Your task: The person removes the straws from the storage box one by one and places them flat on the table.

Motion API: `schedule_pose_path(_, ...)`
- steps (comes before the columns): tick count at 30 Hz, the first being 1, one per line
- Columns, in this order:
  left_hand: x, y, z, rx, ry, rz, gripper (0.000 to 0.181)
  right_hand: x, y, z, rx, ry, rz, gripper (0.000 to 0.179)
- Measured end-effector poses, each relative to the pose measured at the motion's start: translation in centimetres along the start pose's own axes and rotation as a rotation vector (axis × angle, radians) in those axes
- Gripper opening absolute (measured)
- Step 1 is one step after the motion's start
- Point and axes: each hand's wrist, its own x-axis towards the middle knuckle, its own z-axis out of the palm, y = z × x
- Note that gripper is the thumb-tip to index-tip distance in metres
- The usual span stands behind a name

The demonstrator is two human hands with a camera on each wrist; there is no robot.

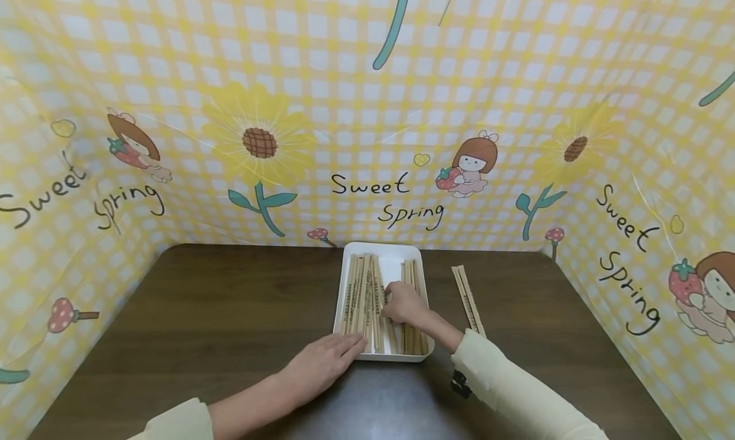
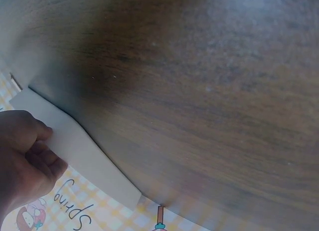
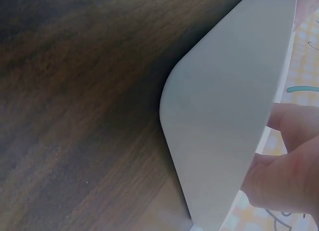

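Left hand (image 1: 323, 365), outstretched, rests at white tray (image 1: 392, 266)'s near-left corner; right hand (image 1: 406, 305), hold unclear, reaches among printed sticks (image 1: 360, 293), apparently selecting, next needing a secure pinch.

Printed tan sticks (image 1: 358, 293) in white tray (image 1: 392, 266)

Print on sticks (image 1: 357, 293) is too small to read, near end of lone pair (image 1: 467, 294) hides behind right sleeve (image 1: 505, 376), tips of right fingers (image 3: 289, 118) vanish behind tray wall (image 3: 219, 111).
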Motion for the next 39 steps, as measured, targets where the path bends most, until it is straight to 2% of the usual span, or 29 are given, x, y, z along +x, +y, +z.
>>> schedule_pose_path(7,0.0,0.0,0.0,0.005,0.004,0.001,0.046,0.1,-0.1,-0.2,-0.018,0.000,0.010,0.047)
schedule_pose_path(12,-0.1,0.0,0.1,0.006,0.010,0.007,0.047,-0.1,-0.2,-0.6,0.013,0.003,0.017,0.048)
schedule_pose_path(25,0.0,-0.1,0.3,0.000,0.022,0.009,0.045,-0.7,0.1,-3.6,0.054,0.052,0.101,0.045)
schedule_pose_path(29,0.0,-0.2,0.2,-0.009,0.017,0.006,0.044,-1.0,0.7,-4.7,0.063,0.056,0.117,0.045)
schedule_pose_path(36,0.1,-0.1,0.0,-0.021,0.004,0.001,0.045,-1.6,2.7,-6.4,0.192,0.079,0.103,0.045)
schedule_pose_path(39,0.1,-0.1,0.0,-0.027,-0.001,-0.001,0.045,-2.0,3.4,-7.4,0.194,0.097,0.108,0.046)
